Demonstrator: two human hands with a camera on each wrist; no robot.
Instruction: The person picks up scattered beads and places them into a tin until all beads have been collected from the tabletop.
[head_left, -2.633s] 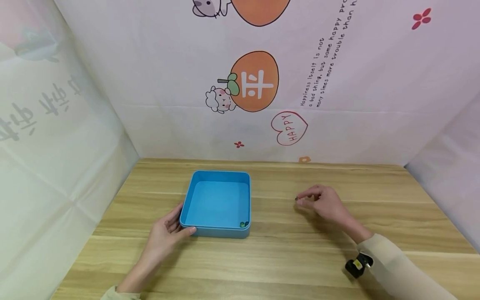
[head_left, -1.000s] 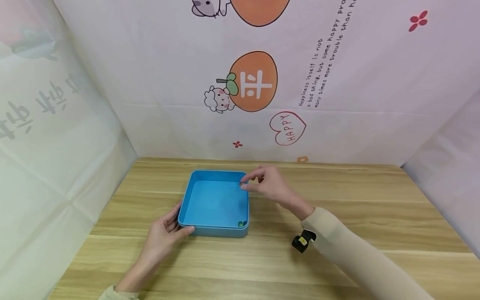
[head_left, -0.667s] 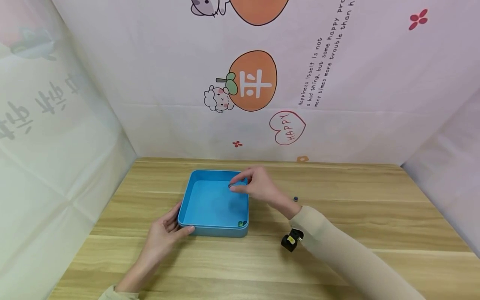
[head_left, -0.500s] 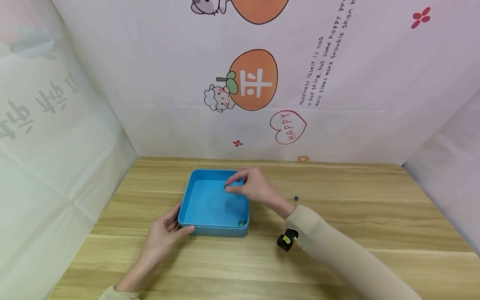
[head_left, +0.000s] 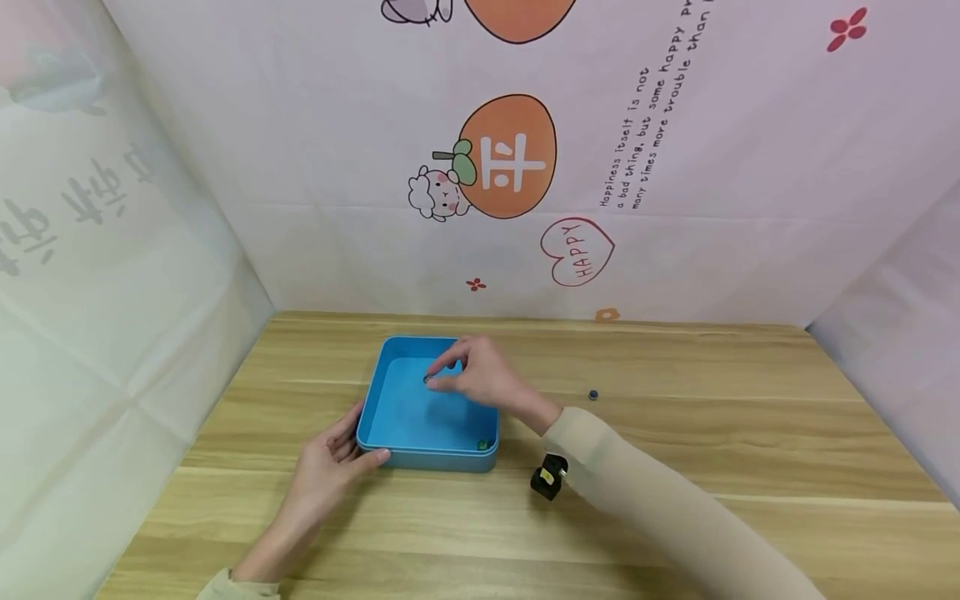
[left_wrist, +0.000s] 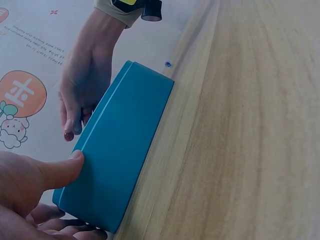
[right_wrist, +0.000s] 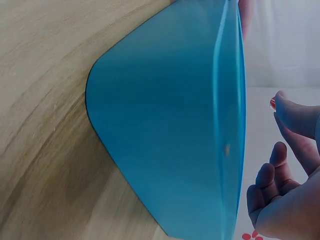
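My right hand (head_left: 480, 379) is over the blue square box (head_left: 427, 459), a small marble (head_left: 427, 379) pinched between thumb and forefinger. This marble shows red in the left wrist view and clear with red in the right wrist view. My left hand (head_left: 322, 475) grips the box's near left corner, its thumb along the front rim and its fingers round the left side. Green marbles (head_left: 482, 445) lie inside at the near right corner. On the table, right of the box, sits a dark blue marble (head_left: 593, 395).
The wooden table (head_left: 712, 417) carries the box left of centre. A printed white cloth (head_left: 337, 167) hangs behind the table, with more cloth at both sides. A black camera (head_left: 550, 477) is strapped under the right wrist.
My right hand has moved left from the table to over the box, carrying the pinched marble. The dark blue marble has come into sight on the table. My left hand stays at the corner.
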